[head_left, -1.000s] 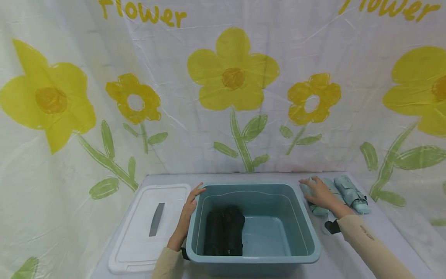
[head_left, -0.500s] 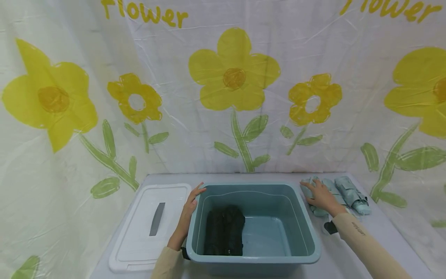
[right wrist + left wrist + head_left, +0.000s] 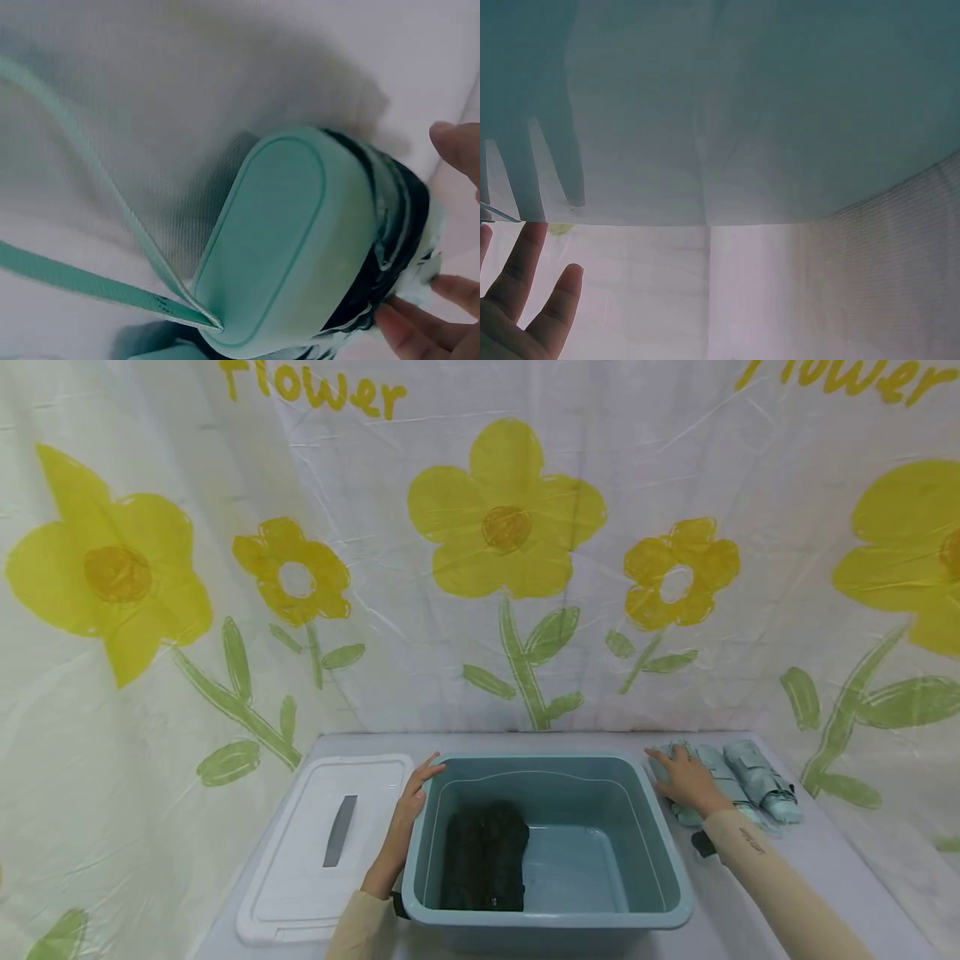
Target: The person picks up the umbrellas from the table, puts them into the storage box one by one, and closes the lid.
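At the right, my right hand (image 3: 688, 781) reaches over the leftmost of several mint-green folded umbrellas (image 3: 759, 777) lying side by side. In the right wrist view its fingers (image 3: 420, 330) touch the side of a folded umbrella (image 3: 262, 240), while the thumb stands apart from it. A strap (image 3: 97, 169) loops from the umbrella's flat oval end. My left hand (image 3: 410, 797) rests at the left rim of a blue-green plastic bin (image 3: 555, 920), its fingers spread and fairly straight. Two dark, elongated bundles (image 3: 486, 858) lie side by side in the bin's left half.
A white lid (image 3: 292, 852) with a grey handle (image 3: 340, 831) lies on the table left of the bin. The white-covered table (image 3: 735, 893) ends at the back against a curtain (image 3: 570, 693) printed with yellow flowers.
My right forearm and wrist have shifted slightly left, while the fingers stay over the leftmost umbrella. The left hand, bin and lid have kept their places.
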### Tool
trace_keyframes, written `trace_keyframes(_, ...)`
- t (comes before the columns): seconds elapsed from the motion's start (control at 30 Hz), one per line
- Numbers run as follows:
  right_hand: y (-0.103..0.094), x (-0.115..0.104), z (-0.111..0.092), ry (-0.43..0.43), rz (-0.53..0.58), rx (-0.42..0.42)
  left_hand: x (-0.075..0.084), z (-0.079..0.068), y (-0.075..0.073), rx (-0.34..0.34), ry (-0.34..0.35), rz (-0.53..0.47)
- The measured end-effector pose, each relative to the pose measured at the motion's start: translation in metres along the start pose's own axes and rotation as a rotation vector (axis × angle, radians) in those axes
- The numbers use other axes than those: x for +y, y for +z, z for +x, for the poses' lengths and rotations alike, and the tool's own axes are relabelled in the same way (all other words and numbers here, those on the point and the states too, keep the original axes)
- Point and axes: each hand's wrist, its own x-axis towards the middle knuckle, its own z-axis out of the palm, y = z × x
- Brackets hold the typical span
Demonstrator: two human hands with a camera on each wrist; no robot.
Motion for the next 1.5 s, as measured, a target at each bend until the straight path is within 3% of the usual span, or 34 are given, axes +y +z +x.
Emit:
trace_keyframes(0.37,0.017,-0.003,0.009,-0.007,-0.246,0.087,-0.001,0.0,-0.001,0.0,0.003,0.003)
trace_keyframes(0.6,0.024,0.005,0.011,0.046,-0.169,0.084,-0.002,-0.001,0.0,-0.009,-0.001,-0.005)
trace_keyframes(0.87,0.026,0.012,0.007,0.045,-0.104,0.088,-0.001,-0.002,0.0,-0.002,-0.007,-0.016)
trace_keyframes(1.5,0.03,0.007,0.015,0.086,-0.115,0.118,-0.001,0.0,0.0,0.003,-0.002,-0.011)
